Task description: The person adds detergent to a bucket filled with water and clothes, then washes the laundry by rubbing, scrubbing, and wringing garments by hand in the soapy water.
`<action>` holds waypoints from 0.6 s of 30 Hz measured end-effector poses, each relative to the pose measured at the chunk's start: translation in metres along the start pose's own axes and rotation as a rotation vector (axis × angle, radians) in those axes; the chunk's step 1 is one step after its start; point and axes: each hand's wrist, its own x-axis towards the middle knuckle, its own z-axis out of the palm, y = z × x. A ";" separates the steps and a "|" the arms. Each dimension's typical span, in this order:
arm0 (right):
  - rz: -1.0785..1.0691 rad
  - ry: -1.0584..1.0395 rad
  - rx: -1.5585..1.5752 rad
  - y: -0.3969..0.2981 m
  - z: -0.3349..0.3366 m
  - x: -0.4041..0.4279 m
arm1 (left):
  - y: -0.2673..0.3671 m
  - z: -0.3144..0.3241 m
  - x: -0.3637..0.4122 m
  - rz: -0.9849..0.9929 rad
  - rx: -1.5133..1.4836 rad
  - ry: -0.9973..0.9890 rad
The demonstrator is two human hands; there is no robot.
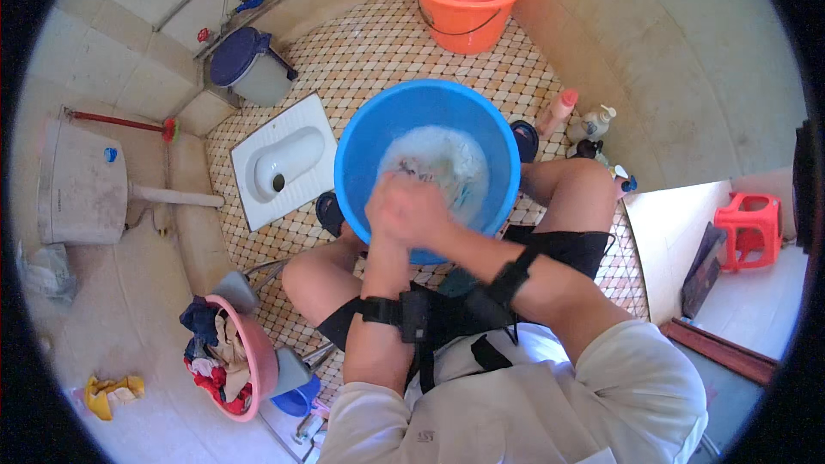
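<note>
A large blue plastic basin [361, 142] stands on the tiled floor between my legs, with foamy water [445, 148] in it. Wet cloth [461, 180], greyish and teal, lies in the suds. Over the near part of the basin my left hand [393, 206] and my right hand [422, 212] are pressed together; they blur with motion and overlap, so which one is which is hard to tell. Their fingers look closed, and whether any fabric is between them does not show. Both forearms wear black straps, one with a small black device.
Left of the basin is a white squat toilet [290, 158]. An orange bucket [467, 13] stands beyond it. Bottles [557, 113] line the right wall. A pink basin [261, 361] of clothes sits at lower left. A red stool [747, 232] is at far right.
</note>
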 end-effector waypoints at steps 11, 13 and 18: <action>-0.169 -0.095 0.009 -0.002 0.001 -0.005 | 0.050 0.025 -0.003 -0.367 -0.530 0.038; -0.040 -0.047 -0.032 0.024 -0.011 0.020 | 0.078 0.062 -0.023 -0.498 -0.455 0.173; -0.048 0.207 0.264 -0.006 -0.009 0.002 | 0.098 0.041 -0.022 -0.083 0.637 -0.104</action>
